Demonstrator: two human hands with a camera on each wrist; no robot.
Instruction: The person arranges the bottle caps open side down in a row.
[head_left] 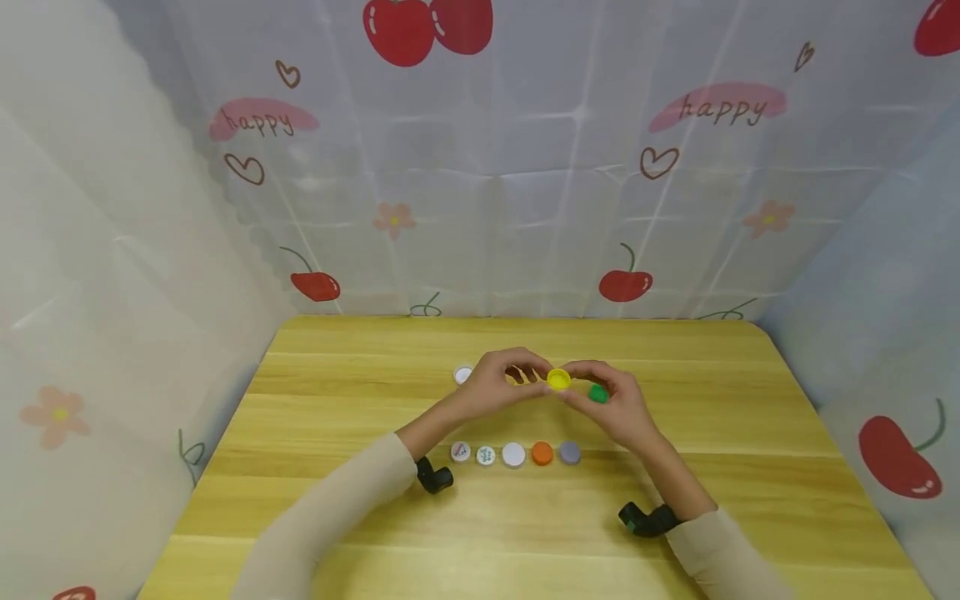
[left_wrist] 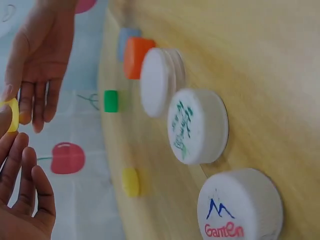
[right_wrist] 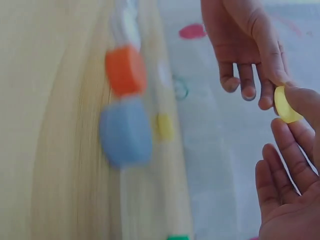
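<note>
Above the far half of the table, my left hand and right hand meet at a small yellow bottle cap. Each pinches one side of it between thumb and fingertips, and its hollow side shows in the head view. The other fingers of the left hand and right hand spread loosely away in the wrist views. Beside the right fingers in the head view lies a green cap on the table. A white cap sits just behind the left hand. Another yellow cap stands on the table below the hands.
Nearer me runs a row: a white cap with blue and red marks, one with green writing, a plain white cap, an orange cap and a grey-blue cap. A printed curtain stands behind the wooden table.
</note>
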